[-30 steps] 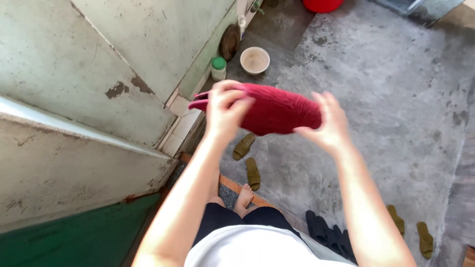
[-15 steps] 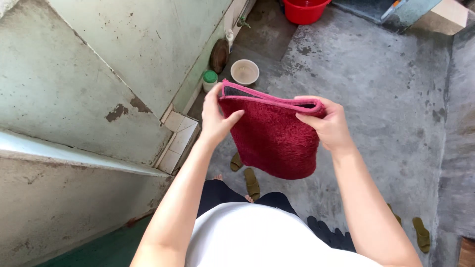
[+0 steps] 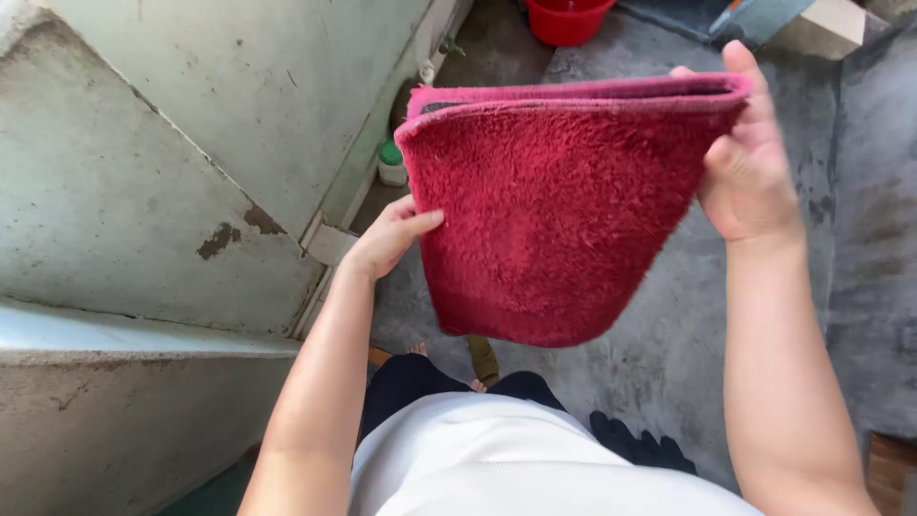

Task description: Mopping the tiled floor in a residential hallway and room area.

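folded red shaggy mat hangs at frame centre. right hand pinches its upper right corner; left hand steadies the left edge, fingers loosely curled. keeping both corners level should keep the fold tidy.

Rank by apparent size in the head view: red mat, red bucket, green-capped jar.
1. red mat, held close to the camera, so it looms.
2. red bucket, cut off by the frame.
3. green-capped jar, partly hidden.

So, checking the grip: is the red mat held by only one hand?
No, the right hand grips the folded red mat at its top corner while the left hand touches its side edge.
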